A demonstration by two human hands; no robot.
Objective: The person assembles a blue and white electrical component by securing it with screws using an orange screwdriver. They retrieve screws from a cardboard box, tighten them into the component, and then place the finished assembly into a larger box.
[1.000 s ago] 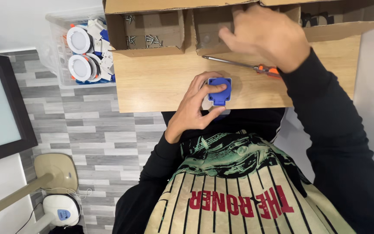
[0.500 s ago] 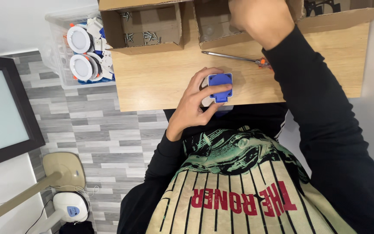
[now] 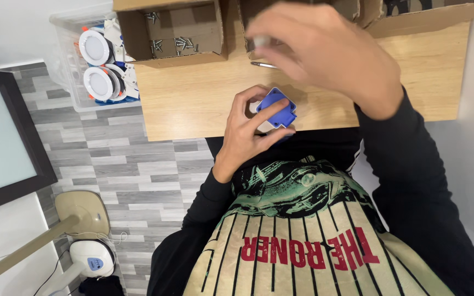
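My left hand (image 3: 248,131) grips a small blue and white plastic box (image 3: 276,109) at the near edge of the wooden table (image 3: 193,104), tilted on a corner. My right hand (image 3: 330,55) hovers blurred above the table, in front of the cardboard boxes. Its fingertips are pinched on a small pale part (image 3: 258,41) that is too blurred to identify. A screwdriver's metal shaft (image 3: 263,64) lies on the table just under that hand; its handle is hidden.
An open cardboard box (image 3: 138,33) at the back left holds several screws; two more boxes (image 3: 429,19) stand to its right. A clear bin of round white lamps (image 3: 102,60) sits left of the table. A dark-framed screen (image 3: 6,142) and a lamp base (image 3: 80,214) are on the floor side.
My right hand has come back out of the middle cardboard box toward me, fingertips now pinched. My left hand has turned the blue box onto a corner.
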